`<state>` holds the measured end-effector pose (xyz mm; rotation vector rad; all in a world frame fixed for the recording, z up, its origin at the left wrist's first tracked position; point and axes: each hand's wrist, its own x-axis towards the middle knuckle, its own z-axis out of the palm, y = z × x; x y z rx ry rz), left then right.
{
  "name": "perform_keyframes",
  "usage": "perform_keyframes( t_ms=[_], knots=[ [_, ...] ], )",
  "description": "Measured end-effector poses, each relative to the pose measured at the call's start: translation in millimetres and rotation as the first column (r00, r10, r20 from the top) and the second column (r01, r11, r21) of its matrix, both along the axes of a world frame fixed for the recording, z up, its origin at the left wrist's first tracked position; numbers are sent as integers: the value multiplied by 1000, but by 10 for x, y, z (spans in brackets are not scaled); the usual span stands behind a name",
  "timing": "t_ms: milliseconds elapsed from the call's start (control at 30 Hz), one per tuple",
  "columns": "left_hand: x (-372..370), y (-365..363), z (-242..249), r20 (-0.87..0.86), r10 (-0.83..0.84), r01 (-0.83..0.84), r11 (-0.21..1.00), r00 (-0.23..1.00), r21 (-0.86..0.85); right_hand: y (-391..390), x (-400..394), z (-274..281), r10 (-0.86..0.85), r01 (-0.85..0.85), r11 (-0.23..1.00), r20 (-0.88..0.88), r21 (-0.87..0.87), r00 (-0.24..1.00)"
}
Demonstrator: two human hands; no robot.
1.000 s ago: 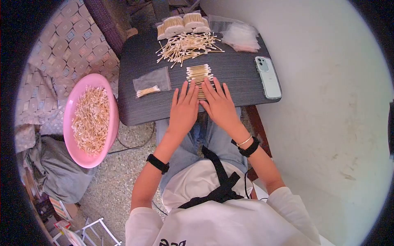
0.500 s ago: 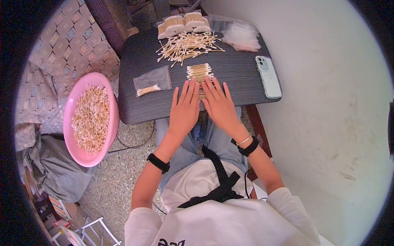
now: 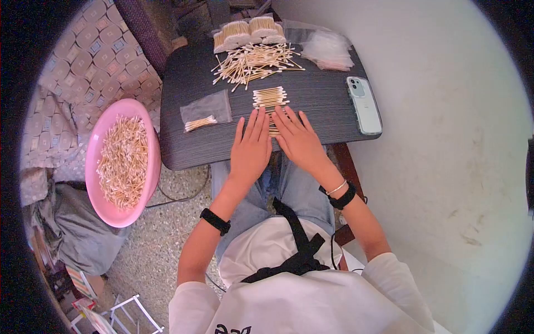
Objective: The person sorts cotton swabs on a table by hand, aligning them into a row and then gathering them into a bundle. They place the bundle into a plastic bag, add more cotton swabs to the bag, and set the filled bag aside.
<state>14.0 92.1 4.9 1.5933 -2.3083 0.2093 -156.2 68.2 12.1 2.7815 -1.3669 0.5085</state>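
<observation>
a row of cotton swabs lies on the dark worktop (image 3: 194, 153), sticks running left to right, across the line of the fingers. its far part, the upper swabs (image 3: 270, 97), sits straight ahead of both hands, just beyond the fingertips, while the near swabs (image 3: 273, 131) show in the gap between the hands and seem to run under the fingers. neither hand is clearly closer; the left hand (image 3: 250, 150) and right hand (image 3: 303, 147) come in side by side, palms down. their fingers are stretched out flat, some close together, the outer ones spread a little, clamped on nothing i can see. how hard they press i can't tell.

the loose pile (image 3: 250, 65) is farther off beyond the row, and the clear bag (image 3: 214, 103) with a few swabs in it lies off to the left.

against the earlier frames, a dark strip of worktop now shows between the upper swabs and those by the fingertips, where the row looked unbroken. the right wrist has shifted slightly outward; the bag, pile and phone (image 3: 366, 111) look unmoved.
</observation>
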Motion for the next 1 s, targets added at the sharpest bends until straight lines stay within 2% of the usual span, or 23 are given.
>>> perform_keyframes(
  t_ms=[67,267,367,467,567,867,1000],
  knots=[
    [-8,13,2,-5,-1,1,1000,1000,-12,17,-7,-20,15,-15,1000,-1,-4,1000],
    [12,-73,-52,-174,-77,70,997,982,-41,-4,9,18,42,-40,999,145,-16,989],
    [14,-83,10,-156,-105,93,992,982,-83,-29,36,102,60,-58,998,196,-19,979],
    [41,-84,42,-221,-127,117,992,967,-56,-77,34,63,108,-89,990,188,-106,976],
    [44,-88,75,-234,-103,105,994,967,-2,-128,2,126,141,-136,990,214,-35,967],
    [-72,-103,128,-73,-36,37,999,997,19,-137,144,113,49,-52,973,-19,-225,999],
    [-72,-109,124,35,-25,25,1000,999,2,-139,166,117,36,-49,972,-61,-230,997]
  ],
)
